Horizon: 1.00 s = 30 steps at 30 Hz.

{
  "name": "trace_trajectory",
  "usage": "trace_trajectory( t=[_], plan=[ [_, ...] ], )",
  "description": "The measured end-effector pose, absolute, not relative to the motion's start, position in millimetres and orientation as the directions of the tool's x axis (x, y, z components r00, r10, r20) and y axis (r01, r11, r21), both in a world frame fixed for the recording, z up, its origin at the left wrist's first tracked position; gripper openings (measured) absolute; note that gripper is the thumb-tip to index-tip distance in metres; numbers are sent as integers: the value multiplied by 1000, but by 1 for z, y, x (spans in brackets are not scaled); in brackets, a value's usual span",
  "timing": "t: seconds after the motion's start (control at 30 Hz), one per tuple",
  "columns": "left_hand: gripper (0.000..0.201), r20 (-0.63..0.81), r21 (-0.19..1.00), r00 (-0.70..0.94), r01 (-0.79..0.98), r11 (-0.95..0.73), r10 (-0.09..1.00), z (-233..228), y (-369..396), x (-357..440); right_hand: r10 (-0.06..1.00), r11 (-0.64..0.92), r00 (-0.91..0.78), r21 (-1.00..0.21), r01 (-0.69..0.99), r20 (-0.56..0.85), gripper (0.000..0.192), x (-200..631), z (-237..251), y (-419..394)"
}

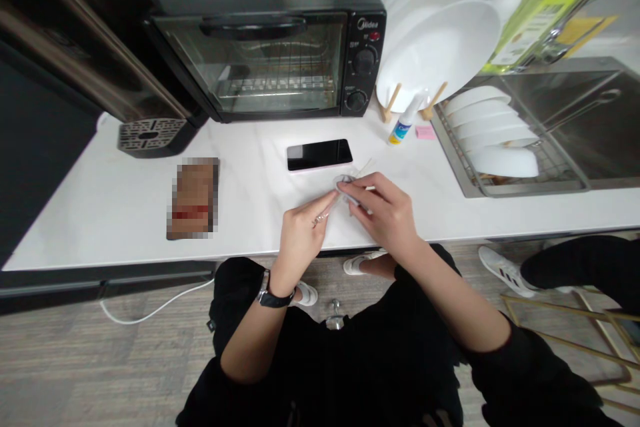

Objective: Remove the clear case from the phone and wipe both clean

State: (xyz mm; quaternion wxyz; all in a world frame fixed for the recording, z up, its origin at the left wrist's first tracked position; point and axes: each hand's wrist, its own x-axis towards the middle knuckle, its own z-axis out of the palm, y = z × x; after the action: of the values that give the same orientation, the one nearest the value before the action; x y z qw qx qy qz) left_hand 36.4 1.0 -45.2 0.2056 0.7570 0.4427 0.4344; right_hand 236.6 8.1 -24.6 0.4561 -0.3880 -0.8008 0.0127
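Both hands meet over the front of the white counter (260,200). My left hand (303,227), with a black-strapped watch at its wrist, is closed, fingers pressed together at a small greyish, partly see-through piece (344,181). A shiny, crinkled bit shows by its palm. Fingertips of my right hand (385,210) pinch the same piece from the other side. A thin pale strip juts out beyond the fingers. What exactly the piece is, I cannot tell; the fingers hide much of it. Just behind the hands a phone (320,155) lies flat, its dark screen up.
A small bottle (401,127) and a pink block (425,133) stand right of the phone. Behind are a toaster oven (250,67) and racked plates (440,47). Bowls (505,160) sit by the sink (590,127) at right. A pixelated flat object (193,200) lies left.
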Motion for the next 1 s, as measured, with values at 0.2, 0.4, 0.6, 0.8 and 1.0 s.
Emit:
trace_trajectory(
  t=[0.2, 0.4, 0.6, 0.8, 1.0],
  plan=[
    [50, 463, 731, 216, 456, -508, 860, -46, 0, 37, 701, 552, -93, -454, 700, 707, 27, 269, -22, 43],
    [48, 458, 727, 218, 467, -504, 862, -46, 0, 38, 699, 564, -108, -451, 692, 707, 29, 259, -23, 34],
    [27, 505, 657, 210, 535, -531, 837, -44, 1, 38, 646, 706, -294, -404, 581, 704, 35, 218, -23, -7],
    [32, 530, 657, 212, 510, -556, 821, -42, 3, 39, 612, 734, -322, -369, 570, 722, 37, 201, -23, -21],
    [28, 488, 667, 233, 522, -532, 841, -44, 1, 37, 650, 704, -298, -407, 583, 699, 38, 223, -28, -5]
  ],
)
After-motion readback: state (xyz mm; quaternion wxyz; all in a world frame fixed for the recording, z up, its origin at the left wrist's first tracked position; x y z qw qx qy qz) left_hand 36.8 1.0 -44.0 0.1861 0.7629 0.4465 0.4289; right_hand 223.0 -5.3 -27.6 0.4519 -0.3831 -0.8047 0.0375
